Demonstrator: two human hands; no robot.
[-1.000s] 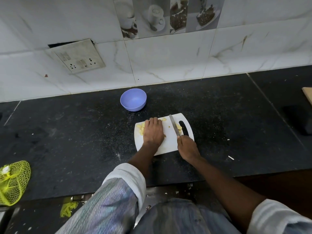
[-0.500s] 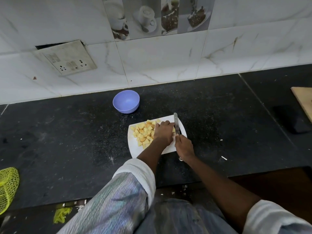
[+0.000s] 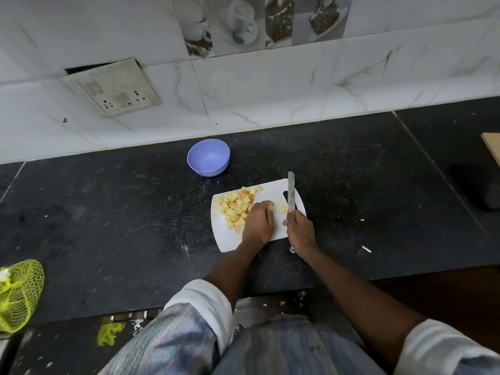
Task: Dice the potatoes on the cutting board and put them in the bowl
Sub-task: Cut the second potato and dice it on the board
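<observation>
Left hand (image 3: 258, 221) curls over firm, probably slippery potato dice (image 3: 236, 207); right hand (image 3: 299, 230) grasps a knife (image 3: 291, 192), blade toward twelve o'clock.

The left hand (image 3: 258, 221) covers part of the board (image 3: 270, 193) and whatever piece lies under its fingers. The knife (image 3: 291, 191) handle is hidden inside the right hand's (image 3: 300, 230) grip. At the left edge a yellow net bag (image 3: 19, 295) is cut off; at the right edge, a wooden board (image 3: 493, 147).
</observation>
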